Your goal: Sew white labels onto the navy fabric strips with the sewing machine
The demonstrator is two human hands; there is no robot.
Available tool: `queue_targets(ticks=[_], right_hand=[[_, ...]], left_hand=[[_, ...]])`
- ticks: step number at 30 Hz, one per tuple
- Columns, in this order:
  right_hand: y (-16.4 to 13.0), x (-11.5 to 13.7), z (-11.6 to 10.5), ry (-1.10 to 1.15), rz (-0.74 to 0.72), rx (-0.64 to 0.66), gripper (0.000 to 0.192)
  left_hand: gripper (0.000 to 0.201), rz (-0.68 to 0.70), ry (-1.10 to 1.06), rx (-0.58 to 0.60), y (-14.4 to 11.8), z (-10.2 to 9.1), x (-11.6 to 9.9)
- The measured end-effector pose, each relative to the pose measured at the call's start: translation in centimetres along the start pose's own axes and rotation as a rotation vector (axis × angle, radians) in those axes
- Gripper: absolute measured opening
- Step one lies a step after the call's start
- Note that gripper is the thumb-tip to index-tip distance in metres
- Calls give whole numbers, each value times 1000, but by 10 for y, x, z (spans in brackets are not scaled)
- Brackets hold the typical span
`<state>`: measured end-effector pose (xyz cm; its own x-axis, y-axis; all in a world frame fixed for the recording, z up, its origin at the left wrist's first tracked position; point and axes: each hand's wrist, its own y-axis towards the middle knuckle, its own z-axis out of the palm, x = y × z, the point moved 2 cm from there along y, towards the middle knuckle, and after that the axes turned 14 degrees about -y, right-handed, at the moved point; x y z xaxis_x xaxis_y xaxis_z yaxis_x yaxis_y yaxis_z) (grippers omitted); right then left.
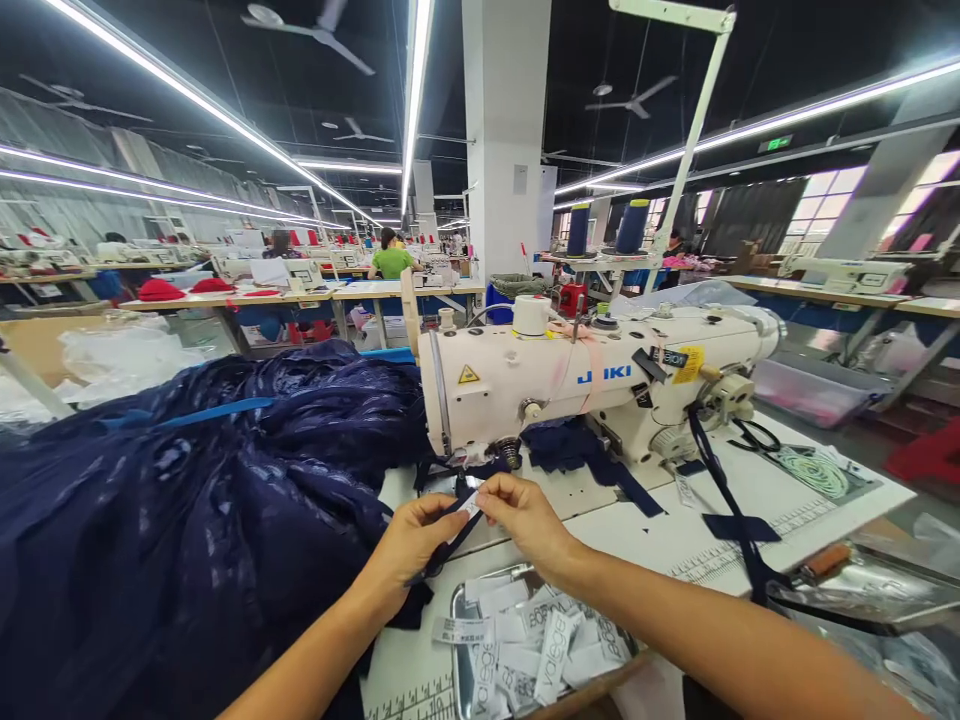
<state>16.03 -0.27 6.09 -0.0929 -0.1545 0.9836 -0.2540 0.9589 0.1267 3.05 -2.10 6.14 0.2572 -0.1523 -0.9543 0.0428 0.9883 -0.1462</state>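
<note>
One left hand [412,542], one right hand [531,522] pinch white label [472,505], navy strip [448,550], lower centre. Risk: label skewing if either grip loosens.

The ceiling [585,50] was very dark, almost black. Long white lights [417,80] ran under it in lines, and fans [324,35] hung down too. A big white post [514,150] stood in the middle. On the right, bright windows [821,205] had lots of small panes, with dark curtains [750,215] near them. Grey curtains [67,138] hung along the left side. Long tables [461,284] stood in rows on the grey floor [862,440].
</note>
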Motion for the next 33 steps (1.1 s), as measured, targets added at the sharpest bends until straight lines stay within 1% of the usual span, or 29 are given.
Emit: queue_targets(ticks=[2,4,6,7,8,9,10,12,13,14,15,16,17,18,20,21,23,25,26,27,28,29,30,32,33], right_hand=[[-2,-4,-2,-26,-33,31,19],[-4,-7,-10,-112,-90,100,20],[-3,-9,-27,-308,-196,148,17],[-1,-10,-40,-457,-265,141,14],[1,-10,-54,-636,-335,115,10],[5,-10,-68,-839,-405,70,6],[10,-10,-81,-1046,-458,1,6],[20,-10,-100,-1371,-527,-72,11],[25,-11,-104,-1497,-563,-80,12],[30,-12,-105,-1599,-602,-68,14],[33,-14,-102,-1684,-643,-49,15],[37,-16,-98,-1755,-683,-29,17],[39,-18,-92,-1810,-715,-12,18],[42,-20,-86,-1852,-738,-3,20],[45,-24,-77,-1906,-752,-6,20],[47,-25,-74,-1921,-741,-15,21],[47,-25,-76,-1920,-673,-63,21],[44,-23,-81,-1852,-598,-158,23],[41,-21,-82,-1793,-597,-207,24],[36,-18,-82,-1726,-636,-241,25],[30,-15,-80,-1657,-716,-243,25],[24,-13,-76,-1594,-823,-201,25],[18,-11,-70,-1543,-936,-126,26],[11,-11,-56,-1481,-1130,76,27],[9,-12,-51,-1472,-1190,173,28]], left_hand=[[30,-5,34,13,0,0,0],[29,-10,87,38,-2,-2,-2],[30,-3,184,101,-4,-6,-6],[30,26,256,142,-5,-10,-10],[31,96,347,173,-6,-13,-14],[30,216,460,188,-6,-16,-20],[28,380,598,190,-5,-17,-26],[25,777,934,168,-3,-13,-35],[25,971,1109,170,-1,-8,-35],[27,1133,1275,192,2,-2,-33],[30,1256,1410,240,7,5,-28],[31,1338,1511,300,12,11,-22],[30,1374,1572,345,18,16,-15],[30,1378,1609,375,23,19,-8],[27,1324,1659,411,30,19,5],[26,1296,1680,425,31,16,9],[23,1277,1725,457,28,8,14],[21,1291,1774,477,23,0,15],[19,1297,1793,478,21,-3,15],[19,1302,1807,476,19,-4,15],[18,1304,1813,475,18,-5,15],[18,1304,1815,475,17,-6,15],[19,1303,1812,476,17,-5,15],[22,1294,1805,475,17,-4,16],[23,1288,1804,468,16,-4,16]])
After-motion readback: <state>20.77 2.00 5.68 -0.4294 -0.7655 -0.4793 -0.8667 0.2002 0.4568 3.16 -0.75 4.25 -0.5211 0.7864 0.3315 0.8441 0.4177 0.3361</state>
